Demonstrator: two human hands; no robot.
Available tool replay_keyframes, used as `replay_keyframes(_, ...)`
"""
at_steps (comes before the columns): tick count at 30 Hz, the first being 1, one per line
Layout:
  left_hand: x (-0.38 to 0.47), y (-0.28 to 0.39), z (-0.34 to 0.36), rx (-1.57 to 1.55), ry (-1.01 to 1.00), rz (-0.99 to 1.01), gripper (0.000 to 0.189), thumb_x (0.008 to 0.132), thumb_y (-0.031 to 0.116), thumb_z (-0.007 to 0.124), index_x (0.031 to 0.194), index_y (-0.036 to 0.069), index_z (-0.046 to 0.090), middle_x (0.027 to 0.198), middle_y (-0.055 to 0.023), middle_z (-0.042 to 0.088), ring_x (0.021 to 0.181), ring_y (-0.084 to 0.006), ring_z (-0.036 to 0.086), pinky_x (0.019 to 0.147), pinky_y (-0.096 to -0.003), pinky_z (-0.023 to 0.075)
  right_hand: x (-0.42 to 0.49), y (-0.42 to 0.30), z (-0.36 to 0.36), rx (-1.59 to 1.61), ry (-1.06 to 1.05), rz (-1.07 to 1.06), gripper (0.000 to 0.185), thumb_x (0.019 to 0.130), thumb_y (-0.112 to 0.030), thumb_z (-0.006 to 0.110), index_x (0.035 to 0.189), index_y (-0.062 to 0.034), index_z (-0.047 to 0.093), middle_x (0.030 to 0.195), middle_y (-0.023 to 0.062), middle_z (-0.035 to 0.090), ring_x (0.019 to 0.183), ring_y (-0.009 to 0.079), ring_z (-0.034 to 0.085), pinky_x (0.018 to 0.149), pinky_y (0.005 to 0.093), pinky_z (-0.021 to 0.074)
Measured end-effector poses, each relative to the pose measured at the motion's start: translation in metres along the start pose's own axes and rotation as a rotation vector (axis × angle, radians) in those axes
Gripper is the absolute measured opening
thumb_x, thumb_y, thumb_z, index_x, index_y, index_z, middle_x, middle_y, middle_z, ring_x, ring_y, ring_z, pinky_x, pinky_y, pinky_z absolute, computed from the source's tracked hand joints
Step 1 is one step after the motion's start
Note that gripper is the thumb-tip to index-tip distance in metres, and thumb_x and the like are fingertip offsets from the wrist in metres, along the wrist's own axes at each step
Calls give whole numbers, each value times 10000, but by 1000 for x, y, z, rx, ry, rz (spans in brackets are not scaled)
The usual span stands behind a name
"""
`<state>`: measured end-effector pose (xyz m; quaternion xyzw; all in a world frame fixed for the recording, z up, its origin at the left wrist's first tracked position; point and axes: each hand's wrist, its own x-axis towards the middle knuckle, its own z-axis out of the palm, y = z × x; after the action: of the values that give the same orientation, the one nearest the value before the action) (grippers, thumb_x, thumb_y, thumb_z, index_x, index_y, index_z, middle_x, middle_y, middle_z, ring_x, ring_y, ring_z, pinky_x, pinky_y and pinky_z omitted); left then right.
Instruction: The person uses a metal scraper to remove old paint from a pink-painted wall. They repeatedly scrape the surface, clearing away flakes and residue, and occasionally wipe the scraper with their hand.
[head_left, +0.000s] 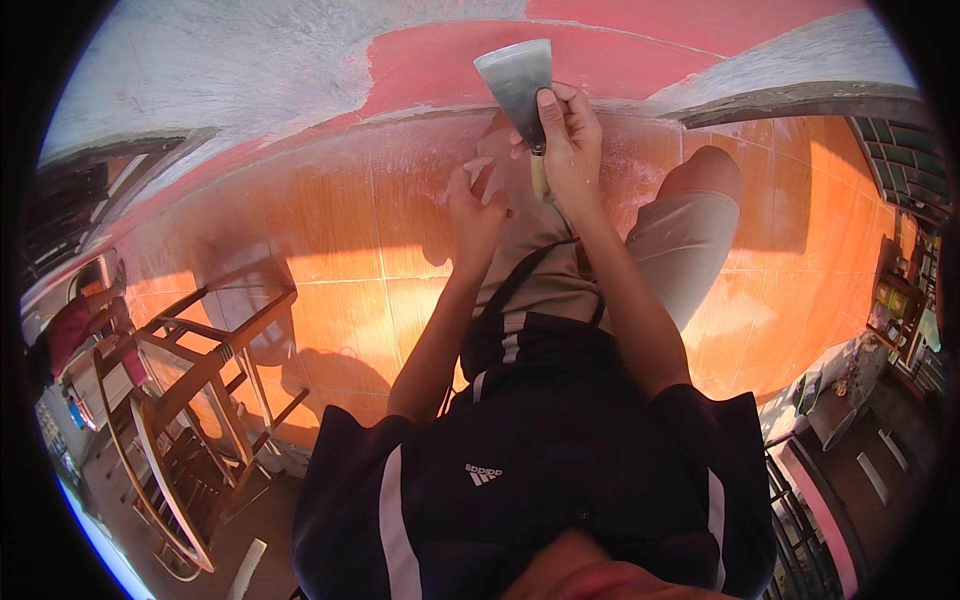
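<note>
My right hand (576, 150) holds a putty knife (517, 86) by its pale handle and the base of the blade. Its wide metal blade points up toward the wall, with my thumb laid along one edge. Empty, my left hand (476, 214) hovers to the left of the handle with its fingers bent and apart. Past the blade is the wall (450, 67), where red-pink paint borders on rough grey-white areas. Whether the blade touches the wall, I cannot tell. My knees, in beige shorts (679, 232), are below my hands.
Orange floor tiles (337, 315) with whitish dust lie around me. A wooden chair (202, 375) stands at the left, and beyond it is another person (71, 337), partly visible. Window openings with dark frames (795, 105) flank the wall. Shelves with items (896, 307) are at the far right.
</note>
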<state>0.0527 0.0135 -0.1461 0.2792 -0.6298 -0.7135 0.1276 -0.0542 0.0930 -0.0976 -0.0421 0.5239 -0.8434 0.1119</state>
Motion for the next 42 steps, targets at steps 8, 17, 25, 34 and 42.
replay_keyframes(8,48,-12,27,-223,-11,99,120,920,-14,457,921,106,468,988,-34,545,847,-126,591,569,-229,480,22,-3,18,-7,-17,117,245,1061,-245,555,1080,-1,545,759,61,643,455,68,479,422,233,395)
replay_keyframes(17,72,-15,37,-526,-246,5,259,1019,217,482,1090,3,610,984,-126,690,848,-224,688,750,-351,567,47,18,28,-81,8,10,407,1082,-376,510,962,-9,639,687,12,585,570,53,503,496,228,393)
replay_keyframes(25,104,-61,44,78,46,103,296,984,287,621,1134,32,621,1019,-46,661,927,-174,659,805,-346,532,51,4,49,39,21,1,454,1070,-386,525,873,15,607,688,19,538,639,96,497,580,302,426)
replay_keyframes(34,121,-61,-4,660,-128,-28,337,1043,342,505,1232,75,585,1042,0,622,936,-137,629,792,-326,522,48,-18,63,146,41,76,431,1074,-404,513,900,-21,607,703,-6,540,615,83,490,556,260,418)
replay_keyframes(42,97,-59,-4,587,-49,275,384,1037,338,545,1315,73,554,1119,-10,616,1006,-134,625,821,-322,522,47,3,57,151,55,166,428,1073,-412,514,986,-11,635,734,-4,546,626,75,473,544,254,397)
